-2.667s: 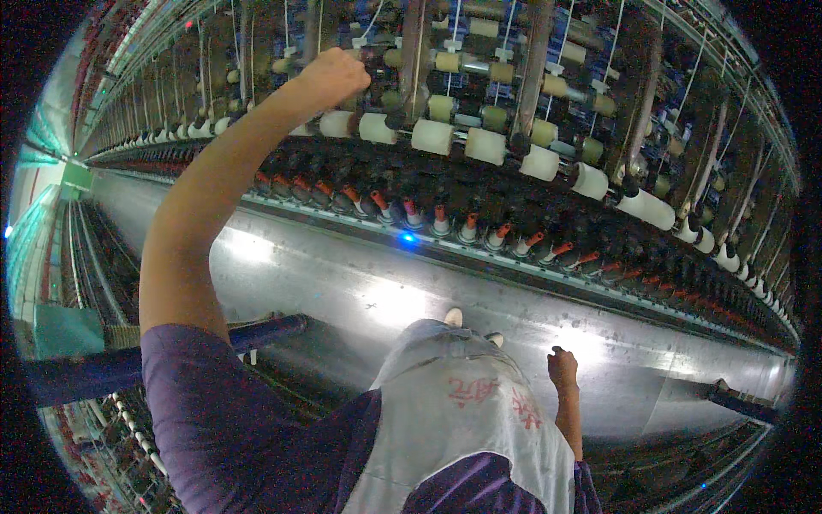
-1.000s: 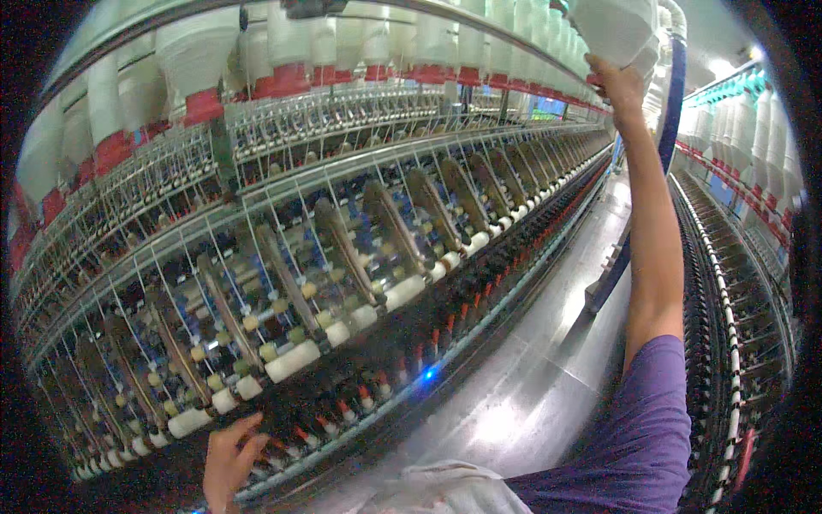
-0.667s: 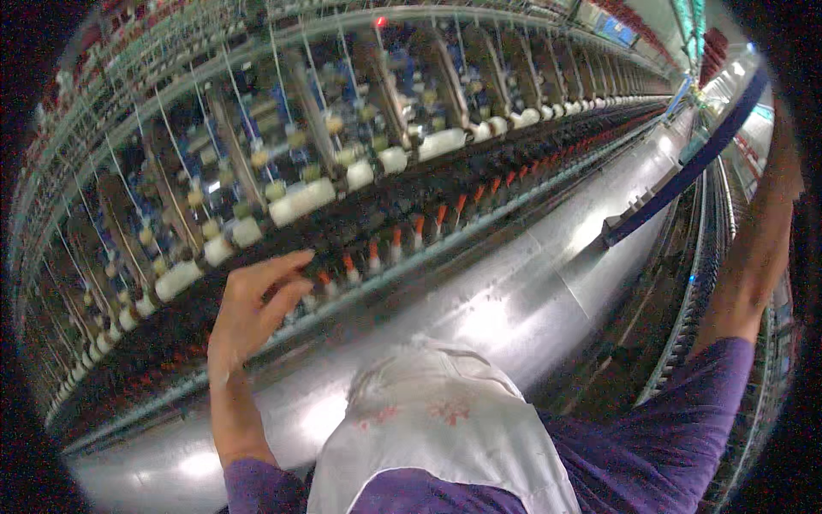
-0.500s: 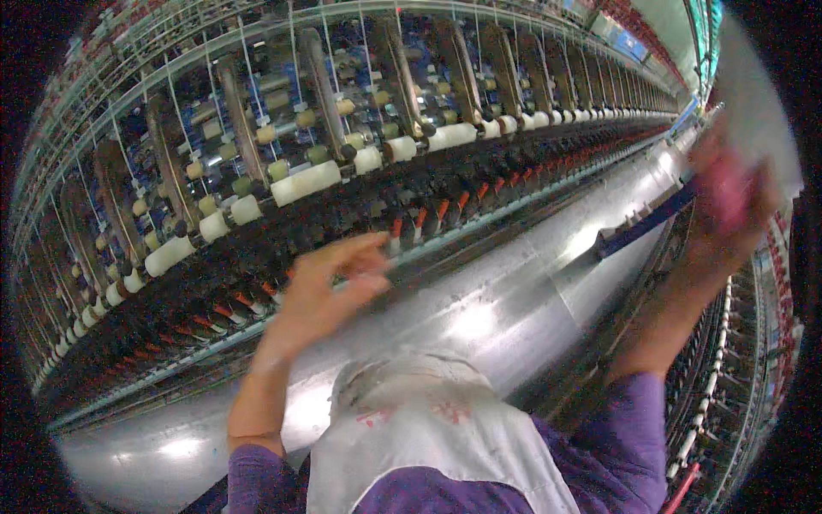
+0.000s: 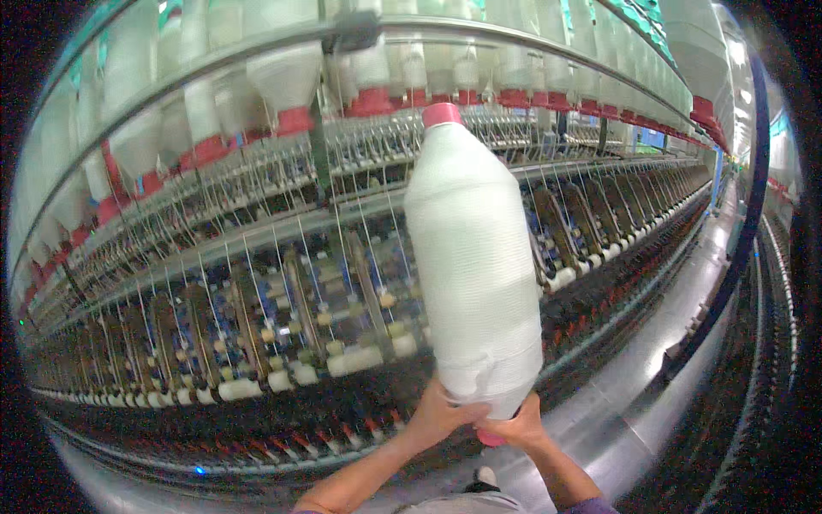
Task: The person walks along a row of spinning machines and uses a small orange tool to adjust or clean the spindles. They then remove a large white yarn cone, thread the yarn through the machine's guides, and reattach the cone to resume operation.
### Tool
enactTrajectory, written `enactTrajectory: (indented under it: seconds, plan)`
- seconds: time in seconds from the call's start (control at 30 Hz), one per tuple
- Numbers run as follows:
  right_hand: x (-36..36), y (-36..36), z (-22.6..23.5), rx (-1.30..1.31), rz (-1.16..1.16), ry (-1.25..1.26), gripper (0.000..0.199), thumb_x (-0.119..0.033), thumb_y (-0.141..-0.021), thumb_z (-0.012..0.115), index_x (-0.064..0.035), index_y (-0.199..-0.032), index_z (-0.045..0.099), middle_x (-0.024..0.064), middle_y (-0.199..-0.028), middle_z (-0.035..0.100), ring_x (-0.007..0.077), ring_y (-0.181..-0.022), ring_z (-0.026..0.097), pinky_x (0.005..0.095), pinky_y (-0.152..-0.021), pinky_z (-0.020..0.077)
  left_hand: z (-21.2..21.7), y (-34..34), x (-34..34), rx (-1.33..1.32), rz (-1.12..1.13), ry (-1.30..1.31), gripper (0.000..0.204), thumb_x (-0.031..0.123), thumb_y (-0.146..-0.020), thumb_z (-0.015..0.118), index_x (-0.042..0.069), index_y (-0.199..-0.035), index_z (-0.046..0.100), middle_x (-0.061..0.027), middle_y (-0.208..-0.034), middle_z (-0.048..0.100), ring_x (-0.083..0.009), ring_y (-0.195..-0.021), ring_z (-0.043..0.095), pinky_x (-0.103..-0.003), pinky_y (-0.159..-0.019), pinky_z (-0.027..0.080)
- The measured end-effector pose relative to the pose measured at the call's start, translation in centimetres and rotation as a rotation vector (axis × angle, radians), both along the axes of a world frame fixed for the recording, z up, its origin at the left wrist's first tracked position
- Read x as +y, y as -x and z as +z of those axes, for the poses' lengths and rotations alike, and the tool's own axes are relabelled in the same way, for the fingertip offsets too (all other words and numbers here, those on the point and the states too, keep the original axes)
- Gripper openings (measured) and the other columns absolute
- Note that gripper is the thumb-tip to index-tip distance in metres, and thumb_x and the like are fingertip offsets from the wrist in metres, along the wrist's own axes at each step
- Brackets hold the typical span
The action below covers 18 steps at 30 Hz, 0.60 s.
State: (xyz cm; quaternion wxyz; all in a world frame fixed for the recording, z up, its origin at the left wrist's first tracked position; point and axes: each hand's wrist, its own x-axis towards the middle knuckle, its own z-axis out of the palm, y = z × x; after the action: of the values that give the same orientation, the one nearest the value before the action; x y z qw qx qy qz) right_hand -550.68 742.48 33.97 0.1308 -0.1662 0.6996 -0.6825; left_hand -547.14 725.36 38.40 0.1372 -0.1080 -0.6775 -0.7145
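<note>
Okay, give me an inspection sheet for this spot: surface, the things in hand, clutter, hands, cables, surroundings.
Surface: shiny grey floor along the machine aisle.
Job's things: large white roving bobbin with pink tube ends, held upright in front of the frame.
Clutter: nothing seen.
Hands: left hand and right hand both grip the bobbin's lower end.
Cables: nothing seen; only fine white strands run down the frame.
Surroundings: long spinning frame with hanging white bobbins on top and small spindles below; blue rail at right.
</note>
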Motion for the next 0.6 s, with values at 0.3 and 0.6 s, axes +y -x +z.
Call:
enactTrajectory:
  seconds: [0.3, 0.6]
  plan:
    - [-1.3, 17.9, 12.7, 0.513, 0.065, 0.262, 0.047, -0.021, -0.063, 0.079, -0.0012, -0.101, 0.06, 0.0081, -0.084, 0.067, 0.015, -0.066, 0.064, 0.0306, -0.06, 0.0529, 11.9, 14.3, 1.8, 0.132, 0.255, 0.068, 0.047, 0.011, -0.076, 0.073, -0.002, -0.115, 0.051, -0.0129, -0.106, 0.062, -0.0193, -0.095, 0.061, -0.034, -0.083, 0.05]
    - [-6.8, 31.1, 28.3, 0.808, 0.264, 0.575, 0.039, -0.034, -0.069, 0.074, -0.0022, -0.09, 0.064, 0.0057, -0.072, 0.065, 0.013, -0.059, 0.062, 0.029, -0.05, 0.0494, 27.1, 26.7, 0.1, 0.619, 0.25, -0.021, 0.06, 0.029, -0.074, 0.077, -0.003, -0.117, 0.05, -0.0095, -0.108, 0.06, -0.0199, -0.097, 0.057, -0.035, -0.084, 0.045]
